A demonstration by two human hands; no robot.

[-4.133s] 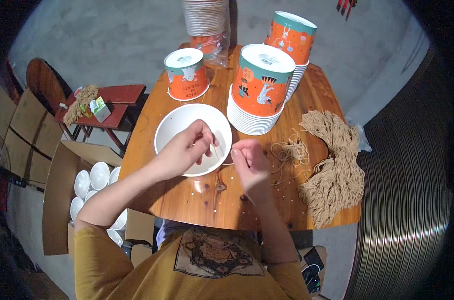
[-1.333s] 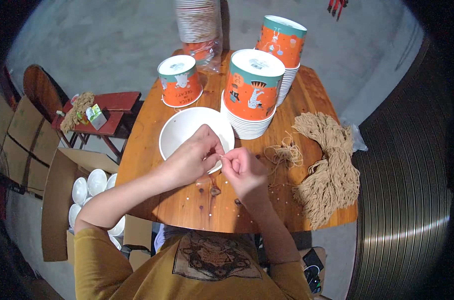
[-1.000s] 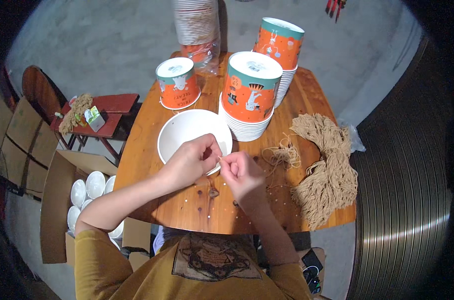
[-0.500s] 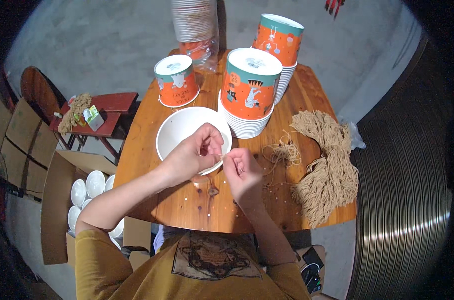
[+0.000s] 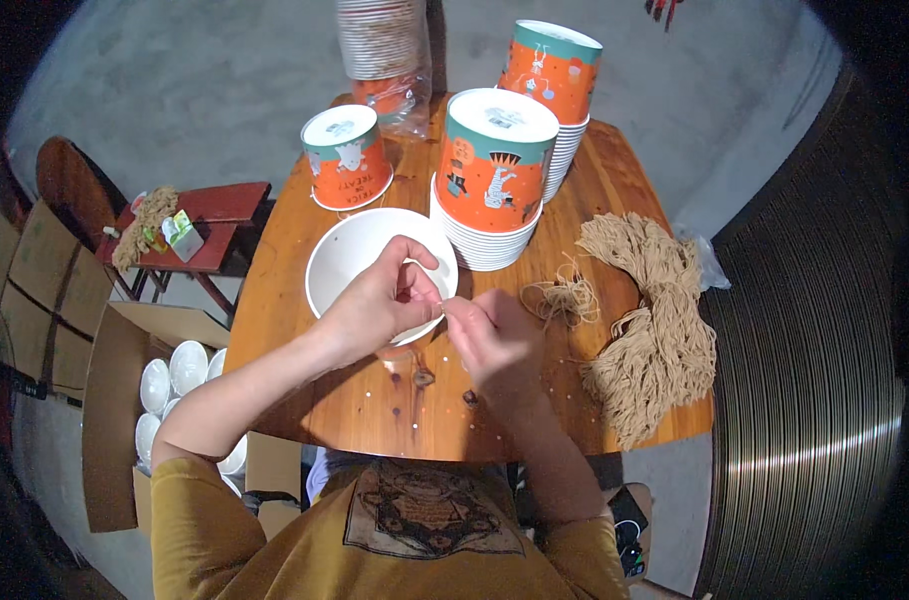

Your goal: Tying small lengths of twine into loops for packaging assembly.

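Note:
An upright white paper bowl [image 5: 352, 252] stands on the round wooden table [image 5: 304, 330] in front of me. My left hand [image 5: 379, 300] grips its near rim, fingers curled over the edge. My right hand [image 5: 489, 335] is just to the right of that rim, fingertips pinched together close to the left hand's fingers; whether a thin string is between them I cannot tell. A small tuft of tan string [image 5: 559, 298] lies right of my right hand, beside a large bundle of tan string [image 5: 649, 330].
Stacks of upside-down orange and teal printed paper bowls [image 5: 494, 170] stand behind the white bowl, a single one [image 5: 344, 158] at the left, a taller stack [image 5: 554, 75] at the back. A cardboard box of white bowls [image 5: 174, 375] sits on the floor left. A red stool [image 5: 199, 225] stands beyond it.
Both hands have stayed at the bowl's near rim, working close together; the left hand now curls more over the rim. The bowl has shifted only slightly.

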